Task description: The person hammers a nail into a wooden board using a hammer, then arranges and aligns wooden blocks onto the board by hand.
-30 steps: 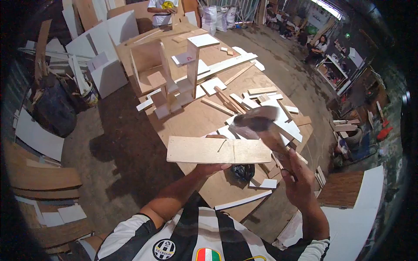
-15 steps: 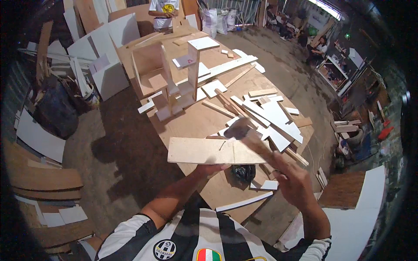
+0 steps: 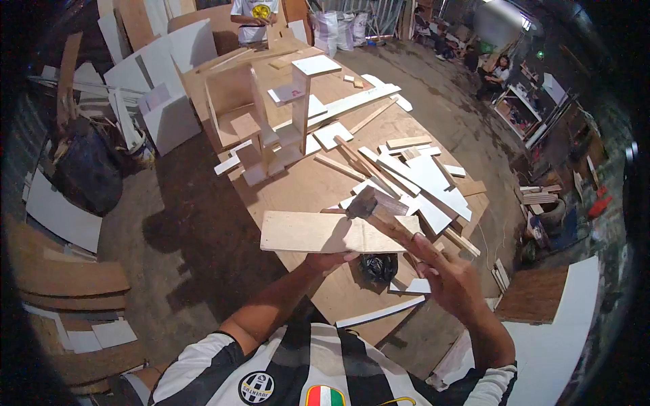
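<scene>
My right hand (image 3: 452,279) is wrapped round the wooden handle of a hammer (image 3: 398,229). The hammer's dark metal head is over the top edge of a pale wooden board (image 3: 305,232), and its shadow falls on the board's face. Beneath the board, my left hand (image 3: 328,262) grips the lower edge, its fingers partly hidden behind the wood. Whether the hammer head touches the board, I cannot tell. A black plastic bag (image 3: 379,268) lies on the table just below the board.
White and bare wood strips (image 3: 426,193) are piled on the plywood table (image 3: 271,196). A partly built wooden box unit (image 3: 233,101) stands at its far left. Another person (image 3: 256,17) stands beyond the far end. Sheet offcuts (image 3: 172,125) lean at left.
The hammer, blurred by motion before, now appears sharper and has shifted slightly. A thin nail-like mark seen on the board earlier is now not distinguishable. My left hand has barely moved.
</scene>
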{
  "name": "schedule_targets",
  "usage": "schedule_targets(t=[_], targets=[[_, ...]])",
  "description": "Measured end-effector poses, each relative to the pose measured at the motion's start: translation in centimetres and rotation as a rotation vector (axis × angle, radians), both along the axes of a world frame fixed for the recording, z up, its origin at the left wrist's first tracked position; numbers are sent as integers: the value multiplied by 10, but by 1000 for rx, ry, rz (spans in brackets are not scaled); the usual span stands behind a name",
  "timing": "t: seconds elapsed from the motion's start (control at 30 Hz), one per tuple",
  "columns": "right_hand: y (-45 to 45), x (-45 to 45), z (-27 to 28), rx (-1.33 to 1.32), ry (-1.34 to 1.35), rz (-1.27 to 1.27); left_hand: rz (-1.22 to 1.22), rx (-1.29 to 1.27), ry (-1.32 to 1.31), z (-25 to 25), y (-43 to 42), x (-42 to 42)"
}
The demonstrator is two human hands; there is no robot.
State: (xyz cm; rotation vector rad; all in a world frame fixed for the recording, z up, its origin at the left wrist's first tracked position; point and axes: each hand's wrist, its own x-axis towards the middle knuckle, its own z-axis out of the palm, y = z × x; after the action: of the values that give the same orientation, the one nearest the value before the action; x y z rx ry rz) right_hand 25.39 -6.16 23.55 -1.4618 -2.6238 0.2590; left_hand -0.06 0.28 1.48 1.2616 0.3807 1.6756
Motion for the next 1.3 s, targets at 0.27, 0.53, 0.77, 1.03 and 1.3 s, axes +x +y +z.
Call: schedule_targets(t=[0.27, 0.53, 0.77, 1.03, 1.3], targets=[[-2, 9, -23, 119, 112, 30, 9, 4, 1, 0, 0, 0], [-5, 2, -12, 139, 76, 51, 4, -3, 2, -2, -2, 0], [-5, 2, -11, 132, 94, 24, 6, 1, 2, -2, -2, 1], [-5, -2, -5, -22, 0, -22, 34, 10, -7, 1, -1, 4], [-5, -6, 15, -3, -41, -39, 138, 68, -26, 15, 0, 10]])
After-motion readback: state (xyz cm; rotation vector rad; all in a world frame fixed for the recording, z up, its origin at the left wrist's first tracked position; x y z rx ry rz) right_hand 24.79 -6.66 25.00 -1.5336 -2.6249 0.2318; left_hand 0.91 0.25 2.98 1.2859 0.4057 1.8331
